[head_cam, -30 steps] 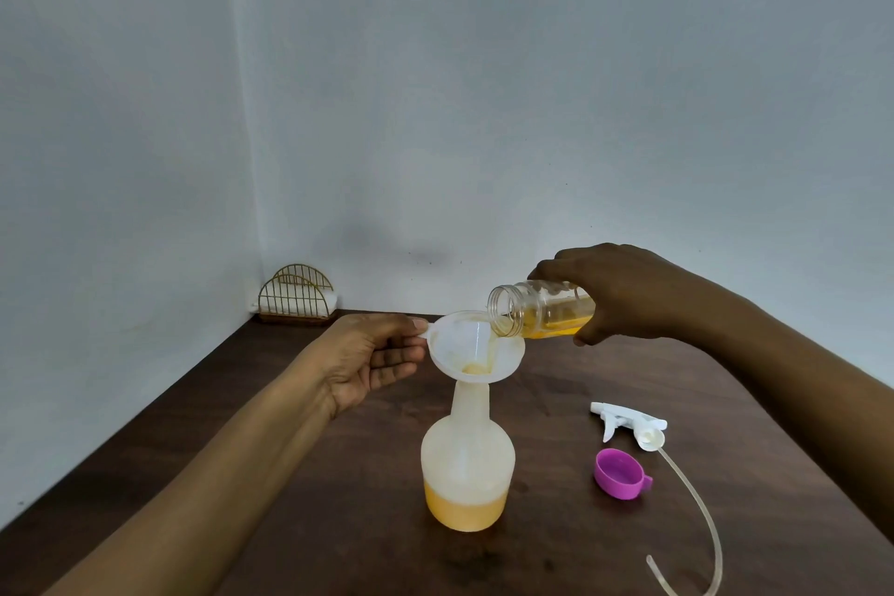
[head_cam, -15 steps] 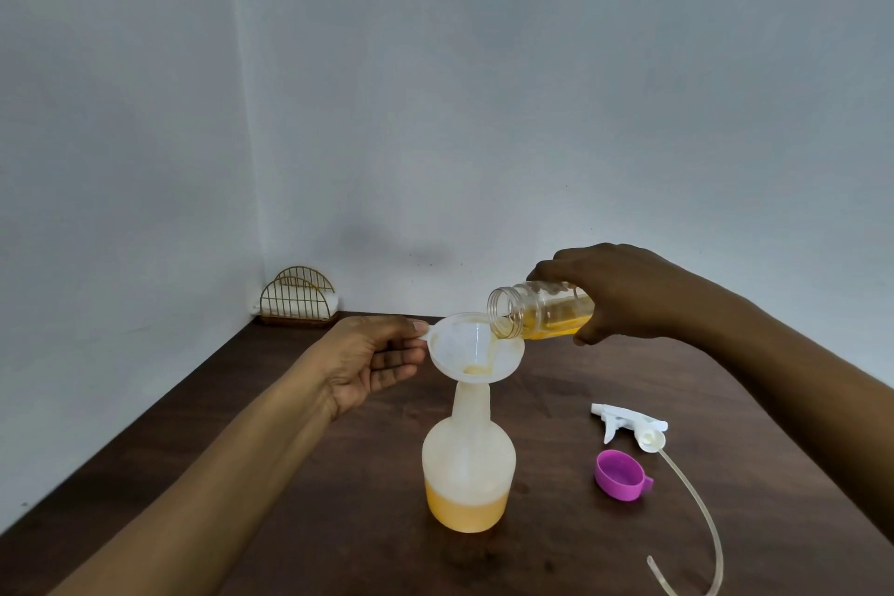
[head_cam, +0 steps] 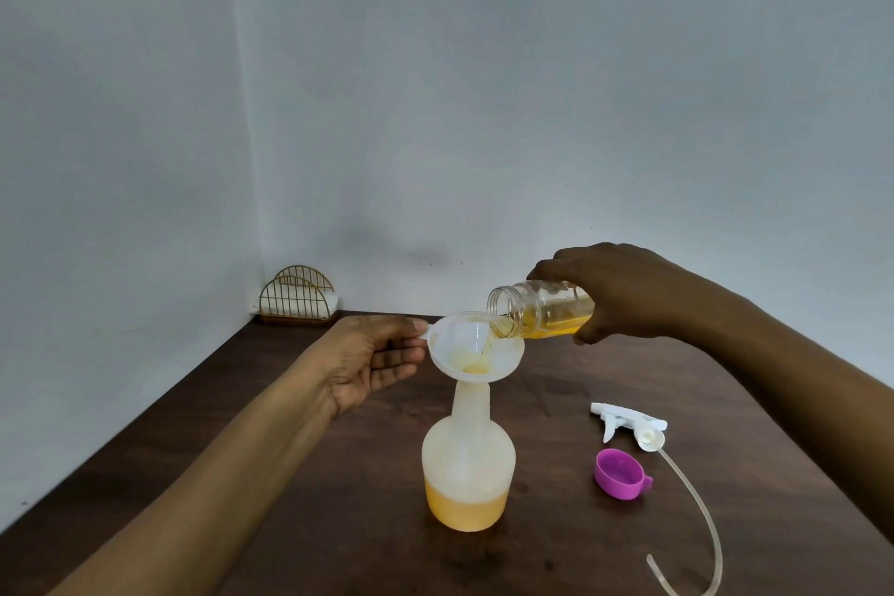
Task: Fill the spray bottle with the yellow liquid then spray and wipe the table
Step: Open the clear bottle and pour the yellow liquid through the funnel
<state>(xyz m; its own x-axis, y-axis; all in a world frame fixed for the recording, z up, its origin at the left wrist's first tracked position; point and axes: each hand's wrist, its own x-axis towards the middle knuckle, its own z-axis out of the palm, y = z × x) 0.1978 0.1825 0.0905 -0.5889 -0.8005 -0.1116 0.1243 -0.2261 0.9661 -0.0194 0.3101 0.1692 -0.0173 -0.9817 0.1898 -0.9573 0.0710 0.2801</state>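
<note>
Two hands engaged. Your right hand [head_cam: 624, 293] wraps its fingers around the clear bottle [head_cam: 539, 309], tipped mouth-down over the funnel [head_cam: 476, 351]; yellow liquid runs in. Your left hand [head_cam: 370, 356] pinches the funnel's tab, fingers curled. Spray bottle [head_cam: 468, 460] stands upright on the table [head_cam: 725, 378], partly filled. Trigger head [head_cam: 626, 421] and pink cap [head_cam: 620, 473] lie beside it.

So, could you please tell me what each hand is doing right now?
Left hand: pinching the funnel tab.
Right hand: closed on the tilted clear bottle.
</note>
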